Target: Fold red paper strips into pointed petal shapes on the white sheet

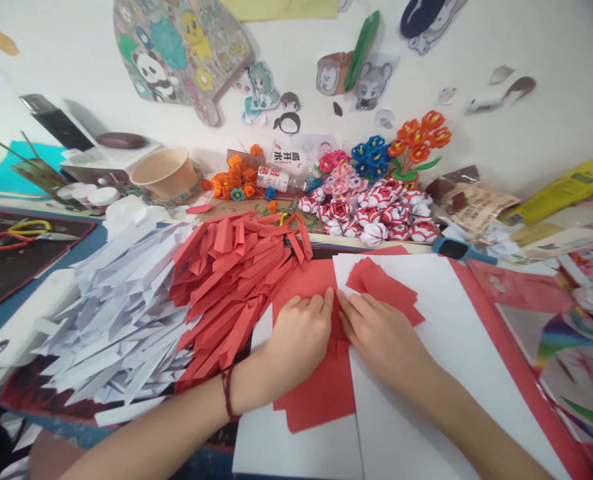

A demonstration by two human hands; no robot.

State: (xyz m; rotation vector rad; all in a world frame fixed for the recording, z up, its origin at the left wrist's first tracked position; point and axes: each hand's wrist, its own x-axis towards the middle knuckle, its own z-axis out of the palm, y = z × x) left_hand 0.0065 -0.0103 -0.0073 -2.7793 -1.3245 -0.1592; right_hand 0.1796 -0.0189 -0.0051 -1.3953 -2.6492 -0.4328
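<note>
My left hand (pixel 299 337), with a dark red cord on its wrist, presses its curled fingers onto a small piece of red paper (pixel 338 328). From the other side my right hand (pixel 379 330) holds the same piece, its fingertips close to the left ones. Part of the paper is hidden under the hands. Beneath it lie larger red sheets (pixel 321 397) on white paper (pixel 426 420). Several small red paper pieces (pixel 389 287) are fanned out just beyond my right hand. Left of my left hand is a heap of folded red paper strips (pixel 231 280).
Folded white paper strips (pixel 126 313) are piled at the left, near scissors (pixel 21 235). Red-and-white paper flowers (pixel 376 210), orange flowers (pixel 421 137) and a round tub (pixel 161 173) line the wall. A blue watch (pixel 454 249) and a plastic packet (pixel 541 320) are at the right.
</note>
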